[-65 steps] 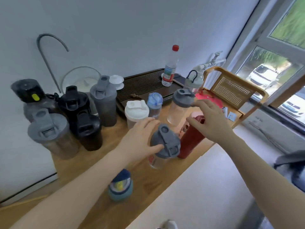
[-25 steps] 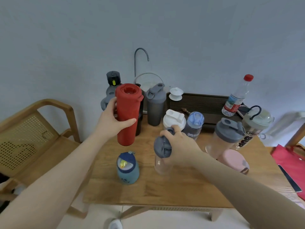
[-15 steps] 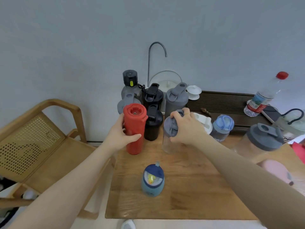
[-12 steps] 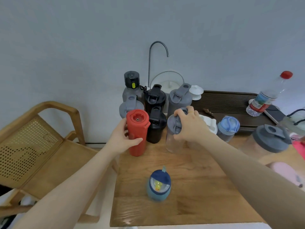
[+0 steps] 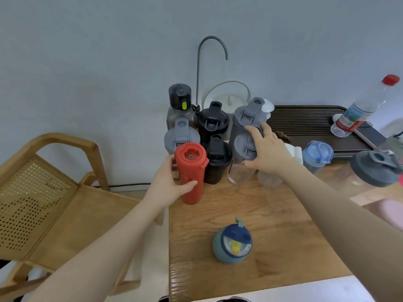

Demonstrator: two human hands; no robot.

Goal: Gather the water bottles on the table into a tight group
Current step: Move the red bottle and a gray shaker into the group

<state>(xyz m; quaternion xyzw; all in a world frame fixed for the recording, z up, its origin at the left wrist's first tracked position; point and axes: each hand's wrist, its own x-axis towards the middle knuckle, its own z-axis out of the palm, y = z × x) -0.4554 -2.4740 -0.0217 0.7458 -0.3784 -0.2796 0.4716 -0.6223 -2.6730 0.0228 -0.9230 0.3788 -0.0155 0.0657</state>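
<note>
My left hand [image 5: 169, 183] grips the red bottle [image 5: 192, 171], which stands on the wooden table [image 5: 272, 225] against a black shaker [image 5: 217, 159]. My right hand [image 5: 267, 153] holds the clear grey-lidded shaker [image 5: 241, 159] right of that black shaker. Behind them cluster a grey-lidded bottle [image 5: 181, 136], a dark bottle with a yellow button [image 5: 180, 105], another black bottle [image 5: 212, 119] and a tall grey shaker [image 5: 247, 115]. A small blue bottle with a duck [image 5: 232, 244] stands alone near the front.
To the right stand a blue-lidded bottle [image 5: 317, 155], a large dark-lidded shaker [image 5: 370, 168], a pink item [image 5: 388, 211] and a red-capped plastic bottle [image 5: 362, 107] on a dark slatted tray [image 5: 305, 120]. A wooden chair [image 5: 43, 192] sits left of the table.
Both hands moved their bottles back toward the cluster. The red bottle now stands beside the black shaker, and the clear shaker sits closer to the tall grey one.
</note>
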